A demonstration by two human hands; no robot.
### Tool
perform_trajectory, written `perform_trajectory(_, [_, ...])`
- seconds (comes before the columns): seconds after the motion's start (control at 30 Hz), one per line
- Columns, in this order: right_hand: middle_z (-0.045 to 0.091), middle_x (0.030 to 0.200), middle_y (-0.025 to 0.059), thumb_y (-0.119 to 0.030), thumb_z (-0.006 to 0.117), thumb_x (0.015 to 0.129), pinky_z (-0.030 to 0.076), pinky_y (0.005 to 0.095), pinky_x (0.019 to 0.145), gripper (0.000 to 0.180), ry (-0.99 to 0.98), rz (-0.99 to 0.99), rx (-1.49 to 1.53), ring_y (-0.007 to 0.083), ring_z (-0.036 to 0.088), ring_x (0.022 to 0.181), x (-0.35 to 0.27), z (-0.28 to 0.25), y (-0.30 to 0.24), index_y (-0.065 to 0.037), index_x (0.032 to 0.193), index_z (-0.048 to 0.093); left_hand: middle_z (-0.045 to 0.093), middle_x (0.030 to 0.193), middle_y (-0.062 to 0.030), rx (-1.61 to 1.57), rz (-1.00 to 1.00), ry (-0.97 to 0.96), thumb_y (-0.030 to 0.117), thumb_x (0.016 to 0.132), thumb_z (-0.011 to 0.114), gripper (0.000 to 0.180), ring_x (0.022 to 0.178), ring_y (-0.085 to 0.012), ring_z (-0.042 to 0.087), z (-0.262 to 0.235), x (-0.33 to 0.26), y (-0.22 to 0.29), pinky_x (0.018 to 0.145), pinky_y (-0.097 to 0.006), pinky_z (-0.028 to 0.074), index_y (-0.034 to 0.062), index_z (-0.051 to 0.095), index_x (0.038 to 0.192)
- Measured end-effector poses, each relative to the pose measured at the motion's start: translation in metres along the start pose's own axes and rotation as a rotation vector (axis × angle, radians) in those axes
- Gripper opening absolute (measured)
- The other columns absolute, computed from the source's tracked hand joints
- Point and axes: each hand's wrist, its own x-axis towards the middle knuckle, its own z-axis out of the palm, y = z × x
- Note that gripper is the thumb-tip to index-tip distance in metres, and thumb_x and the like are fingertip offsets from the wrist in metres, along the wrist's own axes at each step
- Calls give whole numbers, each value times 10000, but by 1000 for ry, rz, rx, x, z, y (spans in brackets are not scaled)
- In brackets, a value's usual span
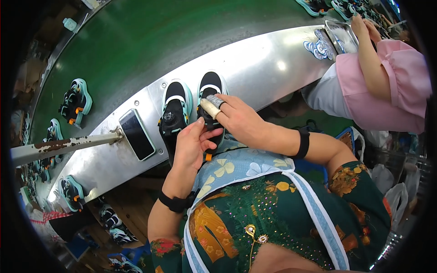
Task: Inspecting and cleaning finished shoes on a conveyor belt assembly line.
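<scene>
A black, white and mint sneaker [211,81] stands on the metal bench ledge, toe pointing away from me. My left hand [189,143] grips its heel end, thumb up and fingers curled against the side. Over the sneaker's opening my right hand [241,117] is closed, two fingers wearing cloth-like covers, one grey and one cream. What its fingertips pinch is hidden beneath them. Just left of it stands the matching sneaker [176,101], with a round black dial on its tongue; neither hand holds that one.
A phone [137,134] lies on the metal ledge [246,57] beside a worn metal bar [68,146]. More sneakers [76,101] sit on the green belt [136,41]. At right, a person in pink [382,86] works by a metal tray [341,38] and round stickers [319,48].
</scene>
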Motion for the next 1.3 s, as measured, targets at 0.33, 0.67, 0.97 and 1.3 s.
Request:
perform_trajectory(0.33, [586, 958, 184, 31, 521, 781, 453, 422, 809, 534, -259, 289, 327, 357, 556, 915, 46, -22, 44, -100, 1297, 559, 631, 962, -50, 1183, 868, 385, 144, 841, 665, 183, 780, -87, 529, -24, -19, 76, 665, -228, 418, 26, 653, 981])
perform_trajectory(0.67, [635, 1022, 227, 54, 494, 732, 467, 419, 863, 537, -676, 160, 455, 388, 599, 999, 92, 33, 46, -86, 1236, 615, 619, 1064, -41, 595, 289, -263, 66, 779, 692, 455, 937, -124, 563, -54, 2, 49, 790, -273, 445, 54, 603, 1225])
perform_trajectory(0.97, [631, 1067, 232, 72, 479, 707, 476, 423, 846, 569, -696, 160, 459, 387, 606, 990, 95, 32, 39, -78, 1240, 610, 583, 1022, -46, 799, 457, -279, 26, 768, 676, 370, 998, -157, 538, -53, -5, 57, 894, -288, 405, 36, 643, 1136])
perform_trajectory(1.3, [615, 1084, 222, 56, 464, 752, 470, 435, 852, 583, -712, 191, 448, 387, 599, 996, 92, 31, 42, -107, 1304, 560, 577, 1105, -82, 851, 464, -291, 58, 757, 705, 391, 1060, -196, 552, -54, 1, 59, 934, -336, 432, 29, 629, 1140])
